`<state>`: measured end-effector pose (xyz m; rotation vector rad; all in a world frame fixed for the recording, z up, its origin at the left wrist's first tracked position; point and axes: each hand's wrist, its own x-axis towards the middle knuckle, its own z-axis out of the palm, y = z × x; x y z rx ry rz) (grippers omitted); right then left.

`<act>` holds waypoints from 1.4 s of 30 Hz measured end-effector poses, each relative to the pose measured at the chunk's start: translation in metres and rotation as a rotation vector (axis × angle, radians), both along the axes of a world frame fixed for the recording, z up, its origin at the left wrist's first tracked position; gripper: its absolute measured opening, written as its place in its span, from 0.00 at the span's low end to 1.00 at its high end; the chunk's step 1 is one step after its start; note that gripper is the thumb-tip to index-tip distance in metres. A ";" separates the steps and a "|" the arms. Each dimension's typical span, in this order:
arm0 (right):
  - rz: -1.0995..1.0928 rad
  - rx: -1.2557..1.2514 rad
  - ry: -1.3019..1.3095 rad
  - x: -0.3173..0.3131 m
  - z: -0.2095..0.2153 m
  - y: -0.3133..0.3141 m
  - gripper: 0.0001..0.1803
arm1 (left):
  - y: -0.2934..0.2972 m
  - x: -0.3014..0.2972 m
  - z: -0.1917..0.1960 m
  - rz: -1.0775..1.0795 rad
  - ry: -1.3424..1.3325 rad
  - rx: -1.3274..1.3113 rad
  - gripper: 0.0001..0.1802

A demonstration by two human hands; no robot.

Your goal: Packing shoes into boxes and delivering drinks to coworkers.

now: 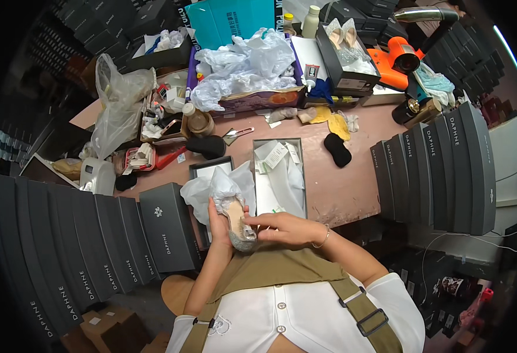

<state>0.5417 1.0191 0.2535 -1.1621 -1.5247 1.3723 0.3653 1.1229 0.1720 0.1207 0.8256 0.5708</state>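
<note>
A silvery glitter flat shoe point(244, 242) with a beige insole lies tilted in my left hand point(218, 226), whose fingers wrap round it from the left and below. White tissue paper point(225, 187) is bunched at its heel end. My right hand point(285, 228), with a bracelet at the wrist, reaches in from the right. Its bent fingers grip the shoe's toe edge and a fingertip rests at the insole. Just beyond stands an open shoe box point(303, 176) holding white paper and tags. Behind the tissue is a dark box lid point(228, 162), partly covered.
Rows of dark shoe boxes stand at left point(108, 235) and right point(440, 176). Across the back are a purple carton point(270, 98) of crumpled tissue, a box with pale shoes point(352, 82) and an orange heat tool point(396, 59). A black pad point(338, 150) lies on the pinkish table point(343, 197).
</note>
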 end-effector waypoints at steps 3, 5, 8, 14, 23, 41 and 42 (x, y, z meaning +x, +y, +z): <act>-0.267 0.062 -0.177 0.016 -0.017 -0.010 0.17 | -0.004 0.001 0.004 -0.064 -0.016 0.014 0.42; -0.310 0.207 -0.376 0.011 -0.022 -0.003 0.15 | -0.009 0.006 0.000 -0.159 0.000 0.011 0.46; -0.173 0.367 -0.783 0.004 -0.025 0.028 0.12 | -0.023 0.027 0.002 -0.131 -0.092 0.046 0.44; -0.061 0.474 -1.033 -0.014 -0.089 0.056 0.09 | -0.036 0.036 0.015 -0.060 -0.017 0.020 0.44; -0.109 -0.287 -0.034 0.042 -0.039 0.016 0.11 | -0.044 0.039 0.019 -0.103 0.028 0.032 0.41; -0.757 -0.104 0.573 0.027 -0.080 0.043 0.07 | -0.034 0.006 -0.022 -0.239 -0.651 -0.538 0.62; -0.952 -0.252 0.717 0.031 -0.066 0.054 0.09 | -0.030 0.009 -0.017 -0.274 -0.684 -0.497 0.63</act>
